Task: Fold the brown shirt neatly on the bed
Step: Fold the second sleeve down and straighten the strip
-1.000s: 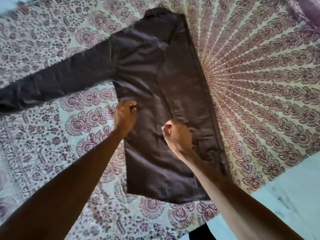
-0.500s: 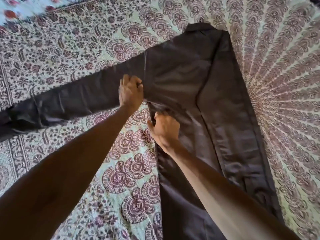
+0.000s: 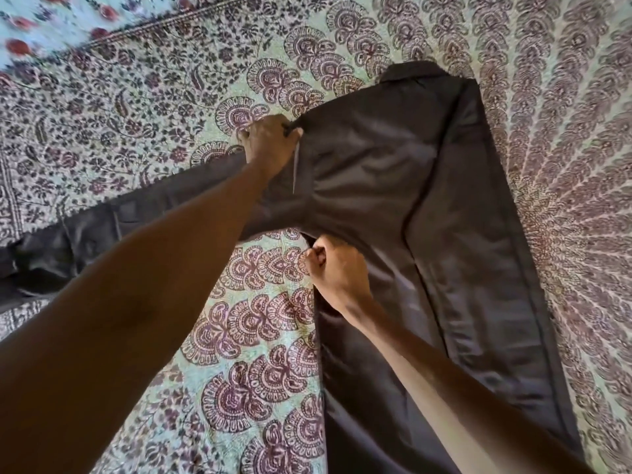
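The brown shirt (image 3: 403, 186) lies flat on the patterned bedspread (image 3: 260, 336), collar at the far end. Its right half is folded over lengthwise. One long sleeve (image 3: 113, 224) stretches out to the left, partly under my left arm. My left hand (image 3: 268, 143) grips the shoulder seam at the top of that sleeve. My right hand (image 3: 337, 273) is closed on the fabric at the armpit, where the sleeve meets the side seam.
The bedspread (image 3: 564, 165) with its paisley and fan print covers the whole bed. A second cloth with red flowers (image 3: 44, 25) shows at the far left corner.
Both hands have moved up the shirt: the left from the sleeve's underside to the shoulder seam, the right from the body panel to the armpit. The view has shifted left.
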